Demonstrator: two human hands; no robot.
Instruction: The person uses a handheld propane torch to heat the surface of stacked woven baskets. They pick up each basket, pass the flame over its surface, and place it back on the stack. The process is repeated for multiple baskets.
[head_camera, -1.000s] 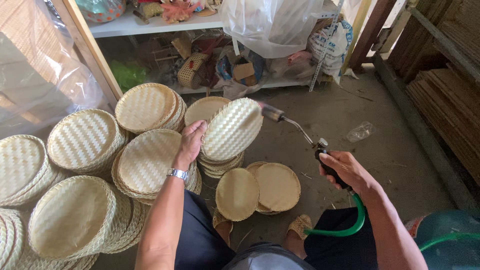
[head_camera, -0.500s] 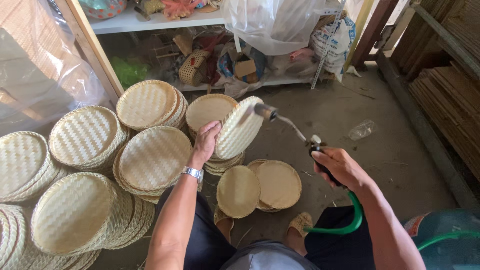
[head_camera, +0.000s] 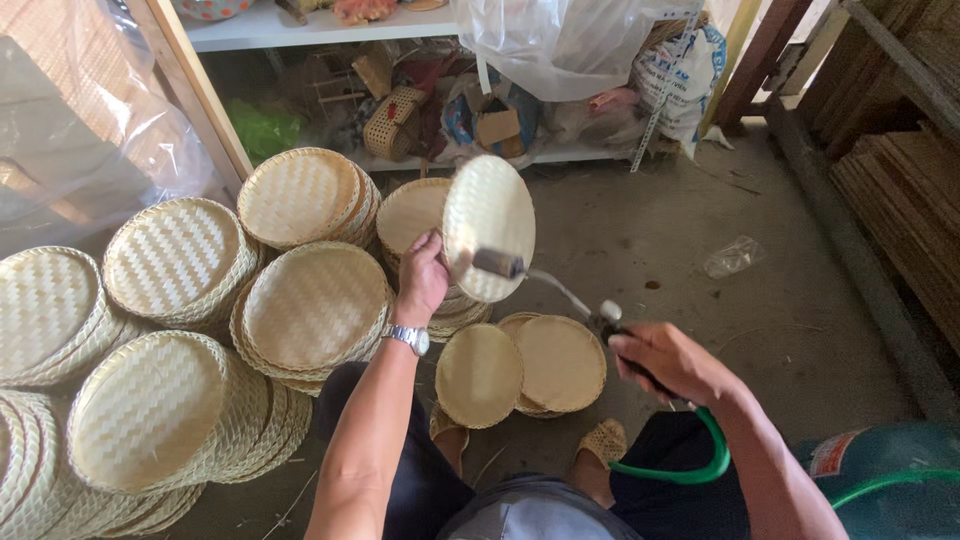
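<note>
- Left hand is closed on the edge of a round woven bamboo tray and holds it up on its side, just above and to the right of the hand.
- Right hand is wrapped tight round the handle of a metal torch wand, and I see its tip right at the face of the tray.
- I think the tray could scorch or catch if the tip sits on one spot too long.
- My left fingers are near the tip, so I could burn them if the tray tilts or the wand slides left.
- A thin green hose curls under my right wrist; it could snag on my knee and pull the wand off line.
- Stacks of pale woven trays sit just left of my left hand, and flat round ones lie below both hands. I judge a dropped hot tray could mark them.
</note>
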